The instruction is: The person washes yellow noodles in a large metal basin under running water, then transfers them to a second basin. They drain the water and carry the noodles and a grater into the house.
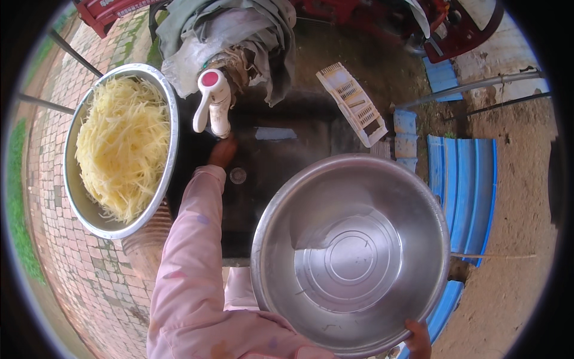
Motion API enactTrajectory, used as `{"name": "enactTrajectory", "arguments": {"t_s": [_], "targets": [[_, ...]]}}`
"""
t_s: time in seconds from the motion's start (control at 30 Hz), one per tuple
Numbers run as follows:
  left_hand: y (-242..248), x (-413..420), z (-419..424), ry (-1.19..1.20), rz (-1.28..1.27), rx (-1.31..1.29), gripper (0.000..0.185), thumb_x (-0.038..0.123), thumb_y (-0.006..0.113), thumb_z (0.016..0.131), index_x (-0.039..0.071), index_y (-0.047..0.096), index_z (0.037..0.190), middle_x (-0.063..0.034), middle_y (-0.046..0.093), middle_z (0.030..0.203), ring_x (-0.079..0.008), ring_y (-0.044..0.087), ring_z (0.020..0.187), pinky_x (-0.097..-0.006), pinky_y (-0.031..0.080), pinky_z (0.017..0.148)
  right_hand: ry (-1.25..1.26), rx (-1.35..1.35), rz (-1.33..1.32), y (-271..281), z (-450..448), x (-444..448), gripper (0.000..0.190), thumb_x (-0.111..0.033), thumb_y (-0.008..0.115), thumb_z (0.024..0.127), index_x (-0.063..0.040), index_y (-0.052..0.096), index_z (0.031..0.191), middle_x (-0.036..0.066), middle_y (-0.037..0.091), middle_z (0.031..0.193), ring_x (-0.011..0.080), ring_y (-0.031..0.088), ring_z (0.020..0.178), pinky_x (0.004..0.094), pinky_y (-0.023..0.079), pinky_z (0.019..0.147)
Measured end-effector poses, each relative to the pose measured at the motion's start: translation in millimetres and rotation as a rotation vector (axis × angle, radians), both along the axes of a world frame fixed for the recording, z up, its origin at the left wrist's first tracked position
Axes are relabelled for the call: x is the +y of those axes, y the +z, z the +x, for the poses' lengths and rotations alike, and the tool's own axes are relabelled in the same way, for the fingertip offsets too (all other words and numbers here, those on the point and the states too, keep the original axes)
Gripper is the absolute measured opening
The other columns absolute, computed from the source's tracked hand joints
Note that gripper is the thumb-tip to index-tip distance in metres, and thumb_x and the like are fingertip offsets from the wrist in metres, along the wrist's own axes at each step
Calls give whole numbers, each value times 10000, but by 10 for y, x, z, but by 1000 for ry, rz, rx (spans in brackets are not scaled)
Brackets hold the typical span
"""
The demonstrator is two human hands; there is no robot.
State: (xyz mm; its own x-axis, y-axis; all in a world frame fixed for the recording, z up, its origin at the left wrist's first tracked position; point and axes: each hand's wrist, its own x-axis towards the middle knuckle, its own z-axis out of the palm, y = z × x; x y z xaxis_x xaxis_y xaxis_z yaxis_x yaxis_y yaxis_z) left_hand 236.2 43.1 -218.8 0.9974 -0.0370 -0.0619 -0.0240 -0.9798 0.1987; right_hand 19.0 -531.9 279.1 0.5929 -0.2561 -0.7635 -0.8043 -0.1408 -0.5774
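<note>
My left hand [223,151] is just below the spout of a white plastic tap [214,101] with a red cap, over a dark sink [269,155]; its fingers are too dark to make out. At the lower right, my right hand [418,339] grips the rim of a large, wide metal basin [350,251]. A little liquid and a few small shreds lie inside that basin. Left of the sink stands a metal basin [172,134] heaped with pale yellow shreds [123,152], apparently potato. A white plastic grater [352,104] lies behind the large basin.
A grey cloth [276,45] and clear plastic sheeting [190,58] are bunched behind the tap. Blue corrugated metal sheets [464,193] stand at the right. Part of a red vehicle [466,36] is at the upper right. The drain [238,175] shows in the sink. Brick paving [89,256] runs along the left.
</note>
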Motion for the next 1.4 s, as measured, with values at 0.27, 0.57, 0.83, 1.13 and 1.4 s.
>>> {"name": "enactTrajectory", "arguments": {"t_s": [0.27, 0.57, 0.83, 1.13, 1.4], "targets": [[-207, 181, -104, 272, -226, -339, 88, 17, 573, 748, -10, 568, 831, -217, 601, 834, -374, 620, 755, -447, 506, 616, -31, 15, -10, -66, -11, -57, 483, -115, 535, 821, 51, 456, 1268, 136, 586, 1127, 257, 597, 1000, 368, 509, 848], [-317, 270, 19, 382, -396, -467, 172, 27, 502, 847, 4, 581, 998, -268, 551, 952, -423, 609, 771, -487, 502, 679, -98, 61, 49, -123, 36, -66, 622, -210, 582, 820, -41, 340, 1367, 150, 393, 1304, 314, 418, 1166, 497, 410, 921], [-368, 28, 262, -138, 542, -240, 174, 120, 510, 843, 95, 631, 966, -117, 571, 949, -280, 564, 961, -530, 480, 810, -69, 33, 52, -220, -302, -405, 463, -66, 522, 839, 50, 440, 1280, 153, 580, 1149, 285, 592, 1042, 390, 504, 880], [-9, 19, 170, 252, 110, -209, 184, -3, 592, 784, -7, 538, 960, -194, 627, 919, -291, 670, 718, -293, 547, 586, -165, -21, 75, -4, 26, 180, 458, -31, 555, 837, 15, 450, 1281, 118, 580, 1118, 221, 589, 1027, 355, 491, 876], [1548, -567, -469, 779, -1426, 150, 155, -8, 569, 818, 17, 536, 967, -68, 589, 758, -164, 622, 650, -277, 529, 548, -59, -45, -36, 226, 303, 433, 424, -83, 623, 815, 11, 496, 1208, 95, 598, 1035, 201, 612, 939, 340, 515, 797]]}}
